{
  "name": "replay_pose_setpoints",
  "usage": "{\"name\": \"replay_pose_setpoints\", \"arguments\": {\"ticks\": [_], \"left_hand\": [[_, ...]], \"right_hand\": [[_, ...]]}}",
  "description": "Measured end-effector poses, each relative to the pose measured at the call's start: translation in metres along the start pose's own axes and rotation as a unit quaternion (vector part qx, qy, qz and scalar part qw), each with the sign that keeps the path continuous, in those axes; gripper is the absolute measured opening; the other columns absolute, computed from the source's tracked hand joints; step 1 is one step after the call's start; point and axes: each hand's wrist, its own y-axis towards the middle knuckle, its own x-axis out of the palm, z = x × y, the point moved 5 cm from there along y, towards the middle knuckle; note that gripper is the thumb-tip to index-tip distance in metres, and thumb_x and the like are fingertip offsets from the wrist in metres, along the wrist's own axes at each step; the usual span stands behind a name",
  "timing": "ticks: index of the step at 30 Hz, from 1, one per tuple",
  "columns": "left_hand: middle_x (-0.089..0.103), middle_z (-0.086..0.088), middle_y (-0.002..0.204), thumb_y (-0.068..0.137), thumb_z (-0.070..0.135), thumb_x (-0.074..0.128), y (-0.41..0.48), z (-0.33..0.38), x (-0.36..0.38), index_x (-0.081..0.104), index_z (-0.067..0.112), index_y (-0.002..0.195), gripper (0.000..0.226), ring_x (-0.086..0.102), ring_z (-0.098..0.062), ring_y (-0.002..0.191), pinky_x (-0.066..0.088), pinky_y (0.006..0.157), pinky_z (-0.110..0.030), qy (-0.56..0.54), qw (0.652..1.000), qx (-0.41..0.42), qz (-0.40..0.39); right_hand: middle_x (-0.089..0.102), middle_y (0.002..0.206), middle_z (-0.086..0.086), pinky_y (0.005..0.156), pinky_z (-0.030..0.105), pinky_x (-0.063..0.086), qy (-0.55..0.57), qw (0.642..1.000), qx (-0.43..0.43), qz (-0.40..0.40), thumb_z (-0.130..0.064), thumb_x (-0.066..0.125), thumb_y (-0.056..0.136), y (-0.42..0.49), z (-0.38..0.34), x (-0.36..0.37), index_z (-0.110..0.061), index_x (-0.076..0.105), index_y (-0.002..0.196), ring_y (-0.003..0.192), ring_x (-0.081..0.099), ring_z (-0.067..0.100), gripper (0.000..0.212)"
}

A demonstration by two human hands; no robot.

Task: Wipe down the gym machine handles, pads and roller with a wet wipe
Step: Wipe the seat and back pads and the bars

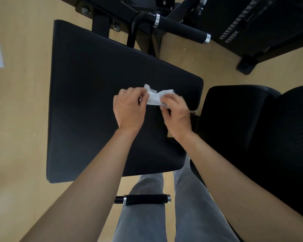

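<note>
Looking straight down here, and plenty is cut off: the black machine frame (147, 7) runs out past the top edge, and the dark seat pad (234, 119) on the right slides off the frame's right side, so its full shape is hard to make out. Both forearms cover the near-right part of the big black pad (87, 95), and the grey trouser legs (191, 215) hide the floor (19, 119) below it. The right hand is blurred, so its fingertips are hard to read.

Now the grip: the left hand (129, 109) pinches the left end of the wet wipe (155, 96), fingers curled in tight. The right hand (176, 112) closes on the wipe's right end, thumb and fingers pressed onto it. The white wipe is stretched and crumpled between the two hands, held over the pad's right half, nearer its right edge than its left; whether it touches the pad I cannot tell.

An upper handle (182, 29) with chrome end rings sits beyond the pad's far-right corner. A lower handle (146, 199), black foam with silver caps, lies just off the pad's near edge, across the left leg.

No readable brand or writing anywhere; a small yellowish patch (169, 135) beside the right wrist is too unclear to read.
</note>
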Motion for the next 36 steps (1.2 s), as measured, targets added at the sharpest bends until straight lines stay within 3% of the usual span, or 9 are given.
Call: {"name": "replay_pose_setpoints", "arguments": {"ticks": [6, 9, 11, 14, 17, 24, 28, 32, 36], "left_hand": [[0.069, 0.004, 0.090, 0.097, 0.034, 0.059, 0.003, -0.016, -0.001, 0.072, 0.023, 0.096, 0.017, 0.057, -0.022, 0.087, 0.040, 0.077, -0.038, 0.124, 0.992, -0.010, 0.025], [0.062, -0.003, 0.126, 0.095, 0.042, 0.061, -0.005, -0.024, -0.006, 0.069, 0.024, 0.117, 0.030, 0.055, -0.027, 0.119, 0.044, 0.096, -0.042, 0.153, 0.987, -0.006, 0.056], [0.048, -0.005, 0.154, 0.100, 0.051, 0.054, -0.009, -0.036, -0.005, 0.058, 0.025, 0.140, 0.047, 0.039, -0.029, 0.145, 0.031, 0.118, -0.046, 0.177, 0.983, -0.009, 0.035], [0.034, -0.007, 0.165, 0.105, 0.056, 0.044, -0.013, -0.046, -0.001, 0.047, 0.026, 0.152, 0.055, 0.026, -0.031, 0.154, 0.020, 0.125, -0.050, 0.199, 0.979, 0.025, 0.015], [0.028, -0.008, 0.167, 0.107, 0.055, 0.039, -0.015, -0.047, 0.003, 0.040, 0.027, 0.156, 0.057, 0.021, -0.032, 0.156, 0.016, 0.126, -0.052, 0.223, 0.974, 0.027, 0.004], [0.024, -0.012, 0.168, 0.107, 0.054, 0.036, -0.016, -0.045, 0.008, 0.034, 0.024, 0.157, 0.058, 0.018, -0.037, 0.156, 0.015, 0.125, -0.056, 0.241, 0.970, 0.017, -0.009], [0.025, -0.013, 0.168, 0.106, 0.053, 0.036, -0.016, -0.044, 0.010, 0.034, 0.023, 0.156, 0.058, 0.018, -0.038, 0.156, 0.016, 0.125, -0.057, 0.246, 0.969, 0.017, -0.008], [0.026, -0.013, 0.167, 0.106, 0.053, 0.036, -0.016, -0.044, 0.010, 0.035, 0.023, 0.156, 0.059, 0.019, -0.038, 0.156, 0.018, 0.124, -0.058, 0.245, 0.969, 0.020, 0.002], [0.026, -0.013, 0.167, 0.106, 0.053, 0.035, -0.016, -0.044, 0.011, 0.035, 0.023, 0.156, 0.059, 0.019, -0.038, 0.155, 0.017, 0.124, -0.058, 0.251, 0.968, 0.023, 0.003]], "right_hand": [[0.023, 0.167, 0.013, 0.108, 0.049, 0.049, -0.108, 0.984, -0.055, -0.132, -0.017, 0.060, 0.098, -0.029, 0.005, 0.034, -0.016, 0.041, 0.155, 0.155, 0.019, 0.033, 0.059], [0.008, 0.170, 0.014, 0.113, 0.059, 0.041, -0.137, 0.976, -0.024, -0.166, -0.035, 0.046, 0.102, -0.033, 0.001, 0.040, -0.024, 0.031, 0.159, 0.156, 0.005, 0.039, 0.060], [0.000, 0.171, 0.014, 0.121, 0.061, 0.026, -0.155, 0.970, -0.007, -0.189, -0.045, 0.034, 0.103, -0.026, -0.002, 0.041, -0.029, 0.024, 0.161, 0.155, -0.003, 0.042, 0.061], [-0.018, 0.169, 0.012, 0.125, 0.054, -0.003, -0.179, 0.959, 0.013, -0.220, -0.054, 0.020, 0.102, 0.000, 0.001, 0.038, -0.035, 0.007, 0.162, 0.153, -0.020, 0.039, 0.065], [-0.014, 0.170, 0.012, 0.125, 0.050, -0.006, -0.180, 0.964, 0.019, -0.193, -0.053, 0.017, 0.102, 0.023, 0.015, 0.026, -0.032, 0.012, 0.162, 0.155, -0.015, 0.037, 0.064], [0.025, 0.166, 0.017, 0.120, 0.059, 0.029, -0.043, 0.994, 0.075, -0.074, -0.034, 0.043, 0.102, -0.012, 0.024, 0.018, -0.011, 0.058, 0.126, 0.155, 0.013, 0.039, 0.036], [0.026, 0.166, 0.015, 0.122, 0.058, 0.026, 0.031, 0.992, 0.115, -0.027, -0.037, 0.042, 0.102, -0.002, 0.015, 0.008, -0.029, 0.034, 0.146, 0.156, 0.013, 0.038, 0.045], [0.006, 0.171, 0.009, 0.123, 0.066, 0.001, -0.117, 0.983, 0.058, -0.129, -0.053, 0.025, 0.105, 0.020, 0.004, 0.026, -0.036, 0.015, 0.161, 0.153, -0.001, 0.050, 0.059], [-0.008, 0.171, 0.005, 0.123, 0.064, -0.001, -0.227, 0.955, 0.025, -0.190, -0.058, 0.014, 0.105, 0.016, 0.014, 0.037, -0.037, 0.001, 0.162, 0.153, -0.001, 0.048, 0.062]]}}
